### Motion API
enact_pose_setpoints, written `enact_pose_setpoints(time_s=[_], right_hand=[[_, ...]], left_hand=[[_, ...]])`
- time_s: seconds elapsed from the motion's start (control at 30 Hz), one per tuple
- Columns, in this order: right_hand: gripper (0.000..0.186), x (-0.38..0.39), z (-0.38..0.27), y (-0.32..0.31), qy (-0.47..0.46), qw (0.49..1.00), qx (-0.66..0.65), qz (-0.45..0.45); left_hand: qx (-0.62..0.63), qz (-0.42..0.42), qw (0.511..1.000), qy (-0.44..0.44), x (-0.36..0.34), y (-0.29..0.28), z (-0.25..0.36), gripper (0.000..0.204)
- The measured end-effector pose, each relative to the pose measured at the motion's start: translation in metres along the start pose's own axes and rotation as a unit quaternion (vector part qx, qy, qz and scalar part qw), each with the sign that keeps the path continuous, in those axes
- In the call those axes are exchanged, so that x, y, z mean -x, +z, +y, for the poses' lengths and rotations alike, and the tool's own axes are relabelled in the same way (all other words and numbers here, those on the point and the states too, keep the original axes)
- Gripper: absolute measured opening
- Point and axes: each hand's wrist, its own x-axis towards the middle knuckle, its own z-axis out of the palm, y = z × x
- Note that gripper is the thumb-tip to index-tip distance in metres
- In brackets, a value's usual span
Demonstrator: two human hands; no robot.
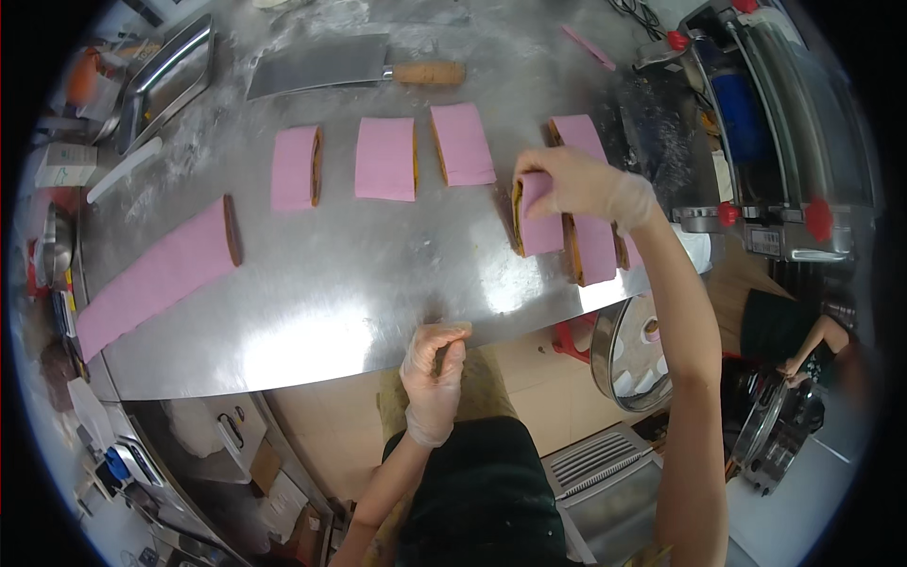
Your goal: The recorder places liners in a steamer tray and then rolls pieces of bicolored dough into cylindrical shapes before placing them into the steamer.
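My right hand, in a clear glove, has its fingers closed on a pink slab of layered dough with a brown filling at its cut edge. Beneath and beside that hand lie more pink slabs, partly hidden by it. My left hand, also gloved, hovers at the table's front edge, fingers curled towards the thumb with nothing visible in them. Three cut slabs lie in a row across the middle. A longer pink dough strip rests at the left. Behind the row lies a cleaver with a wooden handle.
The steel table carries floury smears. A metal tray and a white scraper-like strip are at the left. A roller machine stands at the right. Below, a round tray holds small pieces; another person is at far right.
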Motion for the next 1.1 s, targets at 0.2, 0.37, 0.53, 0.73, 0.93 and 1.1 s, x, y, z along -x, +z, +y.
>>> enact_pose_setpoints(time_s=[0.2,0.37,0.53,0.73,0.93,1.1], right_hand=[[0.040,0.038,-0.060,0.004,-0.001,0.998,-0.031,-0.046],[0.037,-0.006,-0.060,0.049,-0.078,0.973,-0.153,-0.153],[0.036,-0.017,-0.056,0.080,-0.089,0.985,-0.137,-0.052],[0.042,0.095,-0.066,0.171,-0.185,0.926,0.104,0.313],[0.044,0.105,-0.049,0.206,-0.184,0.943,0.126,0.248],[0.044,0.107,-0.040,0.209,-0.197,0.954,0.125,0.190]], left_hand=[[0.015,0.102,0.995,-0.007,0.008,-0.029,-0.001,0.014],[0.059,0.158,0.985,-0.031,0.009,-0.026,0.005,0.016],[-0.246,0.025,0.953,0.177,-0.003,-0.031,0.000,0.029],[-0.539,-0.132,0.769,0.319,0.004,-0.020,-0.032,0.042],[-0.549,-0.159,0.746,0.341,0.004,-0.024,-0.048,0.040],[-0.550,-0.185,0.746,0.327,0.009,-0.026,-0.054,0.039]])
